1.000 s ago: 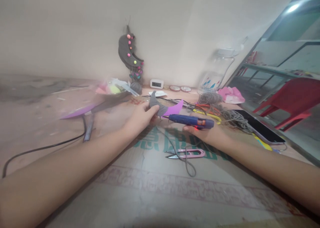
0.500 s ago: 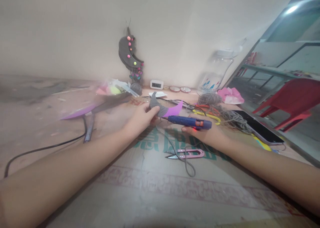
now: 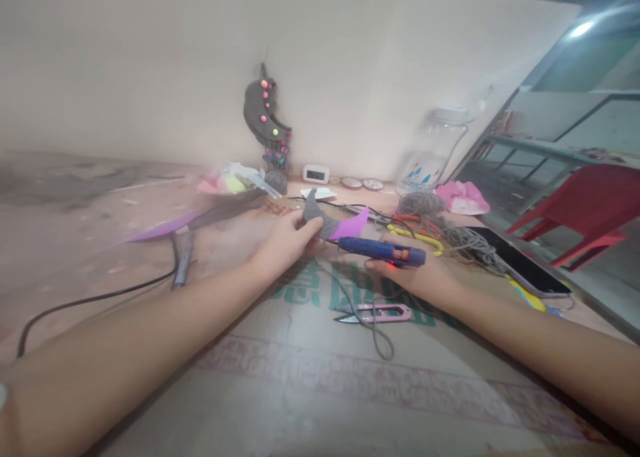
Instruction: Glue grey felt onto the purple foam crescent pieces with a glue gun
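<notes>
Between the thumb and fingers of my left hand (image 3: 293, 240) is a crescent moon cutout (image 3: 353, 225). Grey yarn (image 3: 323, 223) wraps its left part, and the right part shows bare purple. My right hand (image 3: 405, 273) grips a blue glue gun (image 3: 377, 249) with a small red light lit beneath it. The gun's nozzle points left, close to the crescent's lower edge; I cannot tell whether it touches. A strand of grey yarn (image 3: 383, 350) trails down from the crescent across a pair of pink thread snips (image 3: 385, 313) on the cardboard.
A finished grey moon hanging (image 3: 260, 113) with pompoms leans on the wall. Behind my hands are a bowl (image 3: 235, 191) of pompoms, a small clock (image 3: 316, 173) and a glass jug (image 3: 433, 147). At right lie tangled yarn (image 3: 473, 243) and a phone (image 3: 525, 260). A black cable (image 3: 90, 295) runs left.
The whole view has shifted slightly, so everything sits a little lower and to the right. Both hands keep their holds on the crescent and the glue gun.
</notes>
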### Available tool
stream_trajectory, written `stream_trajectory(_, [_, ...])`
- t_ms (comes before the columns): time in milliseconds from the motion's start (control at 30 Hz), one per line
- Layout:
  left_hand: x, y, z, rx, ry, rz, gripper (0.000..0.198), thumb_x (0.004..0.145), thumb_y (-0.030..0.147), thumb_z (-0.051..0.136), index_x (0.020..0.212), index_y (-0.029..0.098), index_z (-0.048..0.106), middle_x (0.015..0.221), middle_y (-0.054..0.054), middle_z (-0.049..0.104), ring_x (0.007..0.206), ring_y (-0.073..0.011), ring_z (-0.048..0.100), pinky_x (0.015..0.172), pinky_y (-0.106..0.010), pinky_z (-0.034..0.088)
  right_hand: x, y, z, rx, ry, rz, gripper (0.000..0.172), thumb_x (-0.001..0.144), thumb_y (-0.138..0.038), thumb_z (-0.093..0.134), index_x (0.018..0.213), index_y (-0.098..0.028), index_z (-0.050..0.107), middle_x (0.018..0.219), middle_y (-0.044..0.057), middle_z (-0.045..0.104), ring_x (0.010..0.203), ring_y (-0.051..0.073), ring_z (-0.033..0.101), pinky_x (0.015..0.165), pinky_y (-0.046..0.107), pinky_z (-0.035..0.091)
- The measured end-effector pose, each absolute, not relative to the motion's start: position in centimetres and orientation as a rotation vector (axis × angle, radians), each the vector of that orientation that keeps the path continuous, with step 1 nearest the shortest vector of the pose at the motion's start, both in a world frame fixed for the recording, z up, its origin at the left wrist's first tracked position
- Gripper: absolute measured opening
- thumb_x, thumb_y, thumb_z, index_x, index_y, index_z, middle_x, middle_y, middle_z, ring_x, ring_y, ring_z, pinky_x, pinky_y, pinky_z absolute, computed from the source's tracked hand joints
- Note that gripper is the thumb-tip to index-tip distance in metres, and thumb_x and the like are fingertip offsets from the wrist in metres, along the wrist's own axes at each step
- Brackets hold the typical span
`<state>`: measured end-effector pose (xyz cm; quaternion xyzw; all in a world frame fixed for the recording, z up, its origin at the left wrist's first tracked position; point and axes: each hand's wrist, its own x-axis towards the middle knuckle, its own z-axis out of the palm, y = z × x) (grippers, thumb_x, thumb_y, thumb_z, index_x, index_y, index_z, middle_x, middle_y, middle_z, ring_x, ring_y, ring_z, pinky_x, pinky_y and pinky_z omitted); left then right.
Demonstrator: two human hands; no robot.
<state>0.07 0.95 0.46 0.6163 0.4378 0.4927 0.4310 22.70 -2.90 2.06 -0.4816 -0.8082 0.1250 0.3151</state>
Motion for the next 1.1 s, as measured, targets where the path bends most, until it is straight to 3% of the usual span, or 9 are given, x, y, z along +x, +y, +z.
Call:
stream_trajectory(433, [0.1,0.7,0.8,1.515,1.095,1.206,0.022,0.076,0.037,0.055,0.072,0.016,0.053,0.056,0.004,0.050,0.048,-0.0081,0.045,0.047,-0.020,0.034,22.8,-2.8,2.0,-1.299,-2.154,0.362,0.029,0.075,-0.044,0.062,0.064,-0.020,0.049,0.056,-0.004,0.047,0.053,0.012,0.045,0.051,0.025,0.036])
stream_trajectory(800, [0.1,0.4,1.0,1.512,1.109,1.203,0.023,0.077,0.038,0.056,0.071,0.016,0.052,0.055,0.005,0.050,0.048,-0.0079,0.044,0.047,-0.020,0.034,23.1,-2.7,1.8,-1.295,-2.101,0.278,0.034,0.073,-0.045,0.064,0.061,-0.020,0.045,0.055,-0.004,0.044,0.052,0.011,0.044,0.050,0.024,0.035])
stream_trajectory(1100, [-0.1,0.6,0.8,1.551,1.114,1.204,0.025,0.076,0.041,0.056,0.072,0.016,0.054,0.057,0.004,0.051,0.050,-0.0088,0.045,0.048,-0.020,0.035,23.6,-2.2,1.1,-1.286,-2.056,0.263,0.031,0.072,-0.047,0.065,0.065,-0.020,0.052,0.056,-0.004,0.051,0.051,0.012,0.049,0.050,0.024,0.038])
